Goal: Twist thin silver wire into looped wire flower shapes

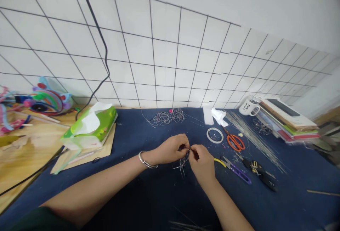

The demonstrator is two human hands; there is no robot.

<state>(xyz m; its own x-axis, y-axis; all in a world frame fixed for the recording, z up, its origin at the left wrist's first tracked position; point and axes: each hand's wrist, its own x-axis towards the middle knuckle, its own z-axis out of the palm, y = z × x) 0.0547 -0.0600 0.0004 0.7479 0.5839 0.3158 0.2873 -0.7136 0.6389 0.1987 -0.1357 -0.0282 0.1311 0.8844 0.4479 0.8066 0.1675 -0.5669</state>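
Both hands meet over the dark blue cloth, their fingertips pinching a small tangle of thin wire [182, 164]. My left hand [172, 149], with a silver bangle at the wrist, is closed on its upper left side. From the right, my right hand [202, 163] is closed at the top of the same piece. Loose wire ends dangle below the fingers, and the exact pinch point is hidden. Beyond the hands lies a larger looped wire piece [170, 117] with a pink spot. Just right of my right hand are yellow-handled pliers [220, 162], partly covered, and purple snips [239, 173].
On the right lie orange-handled scissors [235, 142], a white ring [215, 135], black pliers [261, 175] and a bundle of straight wires [255, 137]. A white mug [247, 107] stands beside stacked books [289, 117]. At left is a green tissue pack [106, 124].
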